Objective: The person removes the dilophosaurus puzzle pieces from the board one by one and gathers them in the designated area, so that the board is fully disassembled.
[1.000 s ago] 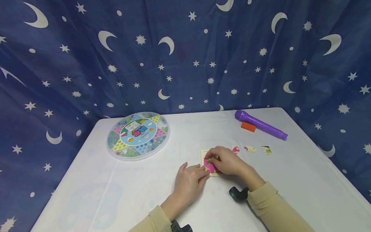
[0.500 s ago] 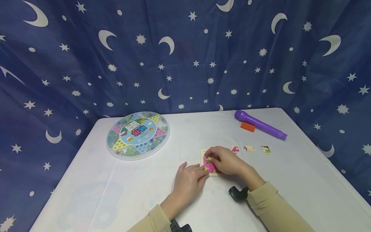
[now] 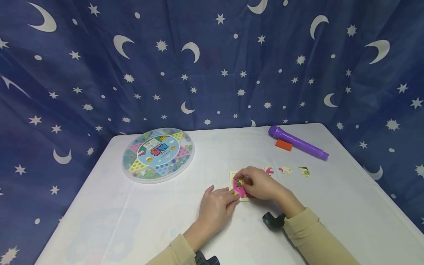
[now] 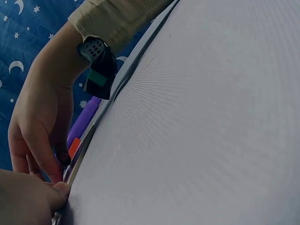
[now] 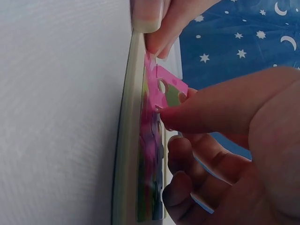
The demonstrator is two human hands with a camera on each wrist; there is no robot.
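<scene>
A white-covered table (image 3: 99,206) bears a round clear-plastic marble game case (image 3: 158,154), a purple plastic torch (image 3: 297,142) touching an orange block (image 3: 283,144), a square puzzle tray (image 3: 239,186) (partly under hands), and three loose puzzle pieces (image 3: 286,170).

I sit at a home play corner: my white table (image 3: 99,206) carries a marble game (image 3: 158,154) at its far left corner, star-and-moon curtain (image 3: 212,62) behind.
</scene>
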